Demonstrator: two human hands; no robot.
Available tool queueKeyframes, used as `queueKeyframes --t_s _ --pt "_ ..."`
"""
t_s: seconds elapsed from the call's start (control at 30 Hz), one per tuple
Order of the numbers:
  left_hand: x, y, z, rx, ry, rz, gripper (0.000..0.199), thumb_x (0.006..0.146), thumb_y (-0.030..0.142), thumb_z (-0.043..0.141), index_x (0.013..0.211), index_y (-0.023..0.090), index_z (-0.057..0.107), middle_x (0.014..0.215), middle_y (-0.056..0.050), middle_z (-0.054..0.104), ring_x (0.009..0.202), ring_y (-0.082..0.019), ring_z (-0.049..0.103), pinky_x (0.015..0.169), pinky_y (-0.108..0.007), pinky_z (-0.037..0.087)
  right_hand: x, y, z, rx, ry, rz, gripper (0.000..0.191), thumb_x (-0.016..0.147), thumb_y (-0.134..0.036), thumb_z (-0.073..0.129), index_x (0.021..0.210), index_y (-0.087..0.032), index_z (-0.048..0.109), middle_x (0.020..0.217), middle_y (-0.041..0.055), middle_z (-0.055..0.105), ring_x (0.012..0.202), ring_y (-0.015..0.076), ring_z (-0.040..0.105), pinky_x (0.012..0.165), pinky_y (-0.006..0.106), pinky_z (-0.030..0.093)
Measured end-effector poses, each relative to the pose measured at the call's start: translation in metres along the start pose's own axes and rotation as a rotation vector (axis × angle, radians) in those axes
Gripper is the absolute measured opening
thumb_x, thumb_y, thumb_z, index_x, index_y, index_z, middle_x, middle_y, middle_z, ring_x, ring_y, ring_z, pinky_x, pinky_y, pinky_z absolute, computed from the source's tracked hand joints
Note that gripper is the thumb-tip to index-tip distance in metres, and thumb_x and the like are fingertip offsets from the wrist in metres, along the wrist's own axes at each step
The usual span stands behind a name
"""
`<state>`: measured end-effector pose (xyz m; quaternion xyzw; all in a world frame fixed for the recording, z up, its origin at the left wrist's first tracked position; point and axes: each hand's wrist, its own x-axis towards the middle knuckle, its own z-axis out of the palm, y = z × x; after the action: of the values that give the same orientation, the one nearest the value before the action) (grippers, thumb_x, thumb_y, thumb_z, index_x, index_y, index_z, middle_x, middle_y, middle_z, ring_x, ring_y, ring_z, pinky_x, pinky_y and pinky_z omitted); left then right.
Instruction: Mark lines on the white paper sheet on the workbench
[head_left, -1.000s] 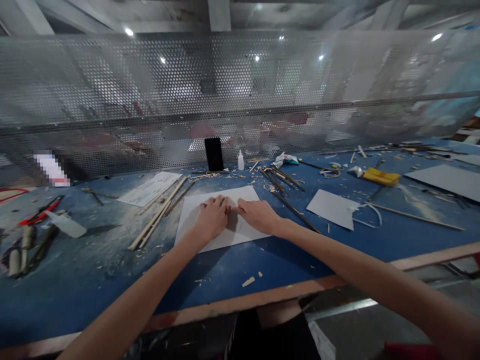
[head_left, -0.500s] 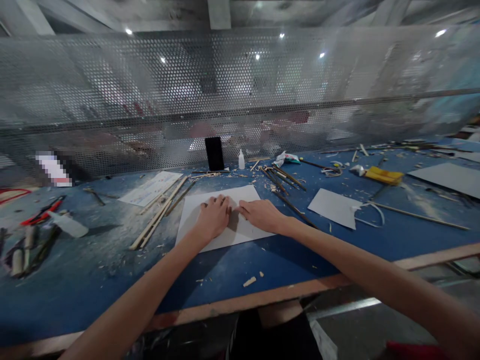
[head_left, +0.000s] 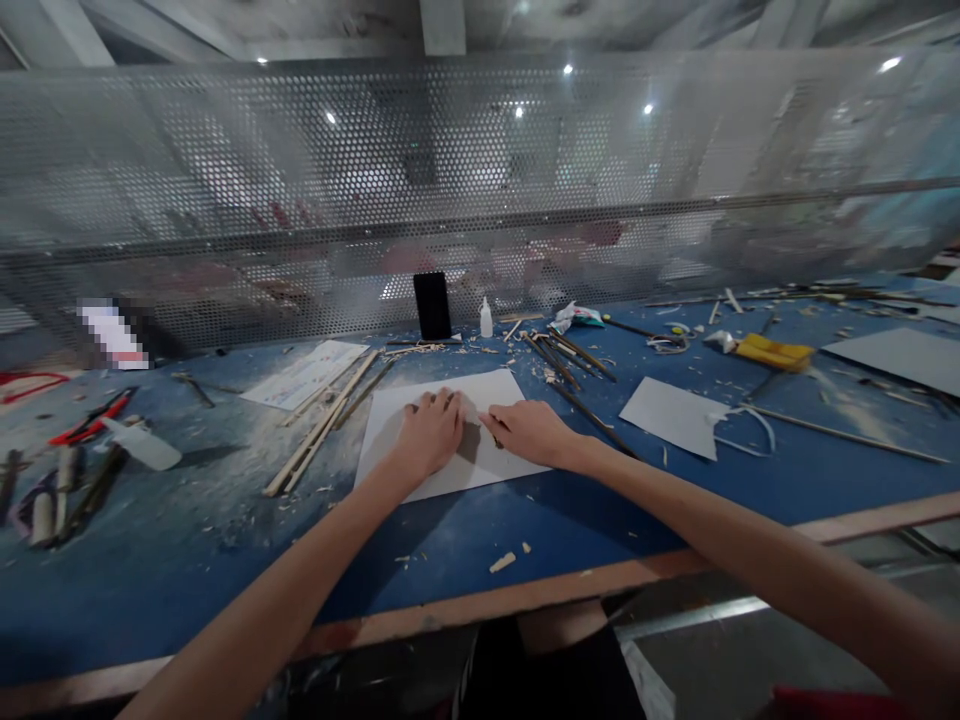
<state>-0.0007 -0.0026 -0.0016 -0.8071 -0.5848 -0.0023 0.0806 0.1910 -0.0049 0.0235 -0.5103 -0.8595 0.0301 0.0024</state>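
Head camera shows my two arms stretched forward over a blue workbench point(head_left: 225, 560), with both palms turned down. My left hand point(head_left: 431, 435) lies on a white sheet of card point(head_left: 480, 385) with the fingers a little spread, and it holds nothing. My right hand point(head_left: 529, 433) is closed in a narrow pinch on the same sheet, and a thin dark tip point(head_left: 495, 441) comes out under its fingers; it may be a pencil, but it is too small for me to tell. The card lies flat under both hands, and the hands are just beside each other. Left of the card are long wooden sticks point(head_left: 322, 430), and right of it are dark sticks point(head_left: 592, 412) and a smaller white card point(head_left: 667, 418). Farther back, a black phone point(head_left: 433, 305) stands upright beside a small glue bottle point(head_left: 486, 318), near a perforated metal screen point(head_left: 480, 170). A yellow packet point(head_left: 775, 352) lies on the right, among wood shavings point(head_left: 551, 375).
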Motion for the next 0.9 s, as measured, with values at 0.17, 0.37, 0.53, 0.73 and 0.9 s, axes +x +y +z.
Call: queueKeyframes --t_s 0.17,0.37,0.53,0.73,0.9 --pt "-0.002 0.0 -0.005 0.014 -0.013 0.013 0.053 0.11 0.03 0.021 0.156 0.015 0.044 0.159 -0.019 0.048 0.138 -0.034 0.05 0.105 -0.054 0.049 -0.005 -0.005 -0.008 -0.027 -0.05 -0.044 0.049 0.111 -0.04 0.033 0.1 -0.022 0.078 0.101 0.0086 0.083 0.099 0.0235 0.076 0.078 0.026 0.046" --pt "0.002 -0.005 -0.002 -0.013 -0.02 0.016 0.053 0.109 0.032 0.021 0.156 0.018 0.043 0.158 -0.018 0.049 0.134 -0.033 0.051 0.103 -0.053 0.049 0.007 -0.008 -0.015 -0.092 -0.103 -0.095 0.044 0.107 -0.037 0.041 0.099 -0.022 0.082 0.103 0.0103 0.083 0.097 0.0243 0.077 0.079 0.027 0.046" --pt "0.002 -0.007 -0.002 -0.02 -0.042 0.016 0.052 0.108 0.029 0.025 0.157 0.021 0.043 0.161 -0.016 0.046 0.138 -0.032 0.049 0.105 -0.051 0.048 0.018 -0.015 -0.014 -0.167 -0.109 -0.144 0.046 0.108 -0.037 0.04 0.102 -0.02 0.082 0.101 0.0138 0.082 0.098 0.0271 0.077 0.081 0.031 0.048" --pt "0.002 -0.002 -0.002 -0.05 -0.064 -0.011 0.056 0.107 0.026 0.027 0.16 0.017 0.04 0.166 -0.017 0.041 0.142 -0.037 0.045 0.106 -0.056 0.047 0.017 -0.031 -0.016 -0.29 -0.12 -0.158 0.043 0.109 -0.027 0.038 0.116 -0.015 0.078 0.102 0.0205 0.081 0.102 0.0306 0.076 0.082 0.036 0.052" --pt "0.003 0.001 -0.003 -0.068 -0.066 -0.044 0.055 0.107 0.027 0.026 0.16 0.019 0.041 0.168 -0.016 0.04 0.146 -0.038 0.042 0.109 -0.059 0.044 0.027 -0.029 -0.017 -0.297 -0.102 -0.154 0.04 0.108 -0.024 0.04 0.117 -0.016 0.078 0.107 0.0196 0.08 0.103 0.0317 0.076 0.082 0.038 0.054"
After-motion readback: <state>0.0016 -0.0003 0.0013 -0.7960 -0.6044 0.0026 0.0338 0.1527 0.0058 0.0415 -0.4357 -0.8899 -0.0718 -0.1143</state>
